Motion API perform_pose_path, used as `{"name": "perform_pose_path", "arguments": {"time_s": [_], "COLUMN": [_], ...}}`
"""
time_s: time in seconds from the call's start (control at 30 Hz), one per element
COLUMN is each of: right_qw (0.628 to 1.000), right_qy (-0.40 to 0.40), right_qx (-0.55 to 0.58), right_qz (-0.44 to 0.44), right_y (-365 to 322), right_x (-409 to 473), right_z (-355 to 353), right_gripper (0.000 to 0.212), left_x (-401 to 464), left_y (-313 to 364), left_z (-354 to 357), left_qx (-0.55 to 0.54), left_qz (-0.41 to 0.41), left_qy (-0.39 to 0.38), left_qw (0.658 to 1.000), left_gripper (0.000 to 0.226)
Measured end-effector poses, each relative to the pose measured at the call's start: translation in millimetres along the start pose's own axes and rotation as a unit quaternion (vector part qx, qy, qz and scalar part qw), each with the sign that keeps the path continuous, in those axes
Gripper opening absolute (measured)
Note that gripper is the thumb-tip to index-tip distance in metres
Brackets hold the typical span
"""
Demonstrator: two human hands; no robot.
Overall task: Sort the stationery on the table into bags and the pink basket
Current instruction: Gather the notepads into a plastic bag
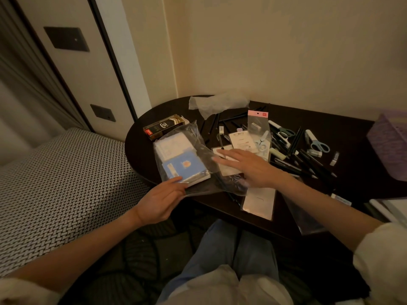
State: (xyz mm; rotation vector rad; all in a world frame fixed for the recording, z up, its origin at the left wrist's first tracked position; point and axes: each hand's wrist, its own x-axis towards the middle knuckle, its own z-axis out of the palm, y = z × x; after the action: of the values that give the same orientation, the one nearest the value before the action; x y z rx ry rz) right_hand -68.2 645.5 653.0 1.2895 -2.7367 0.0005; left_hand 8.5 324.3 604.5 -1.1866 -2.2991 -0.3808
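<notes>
So the left hand (164, 198) has the near edge of a clear plastic bag (189, 155) pinched, thumb on top right where the blue notepad (186, 167) sits inside, with a white pad (174, 146) stacked further back in the same bag. The right hand (248, 166) isn't gripping anything, fingers out flat and spread, hovering over or lightly touching the bag's floppy open side and a white card packet (226, 167) under it, can't really tell which. Biggest risk imo: the bag hangs off the table (141, 155) edge on the near side, so if that pinch slackens while the other hand fiddles with the opening, the pads could slide out toward the lap. Also the flat hand could drag the loose black pens (293, 166) lying just beside it and roll some off the edge. Pose-wise, both forearms come in low from the bottom corners, left palm turned up-ish under the bag, right palm facing down and reaching across toward the left. Rest of the stuff is still scattered: blue scissors (319, 144), green scissors (285, 131), an eraser packet (257, 126), a black and gold box (164, 127). The basket (387, 146) is at the far right edge, well apart from both hands, looks more purple in this light.
</notes>
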Motion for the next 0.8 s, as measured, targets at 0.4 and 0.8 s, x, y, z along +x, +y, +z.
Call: {"name": "perform_pose_path", "arguments": {"time_s": [0.4,0.8], "right_qw": [0.977,0.978], "right_qy": [0.110,0.124], "right_qx": [-0.083,-0.006], "right_qz": [-0.165,-0.165], "right_y": [-15.1,-15.3], "right_x": [0.0,-1.6], "right_z": [11.2,11.8], "right_gripper": [0.070,0.037], "left_x": [-2.5,0.3], "left_y": [-6.8,2.2], "left_z": [2.7,1.7], "left_qx": [0.018,0.065], "left_qz": [0.052,0.059], "left_qy": [0.047,0.043], "left_qw": [0.997,0.995], "left_gripper": [0.026,0.021]}}
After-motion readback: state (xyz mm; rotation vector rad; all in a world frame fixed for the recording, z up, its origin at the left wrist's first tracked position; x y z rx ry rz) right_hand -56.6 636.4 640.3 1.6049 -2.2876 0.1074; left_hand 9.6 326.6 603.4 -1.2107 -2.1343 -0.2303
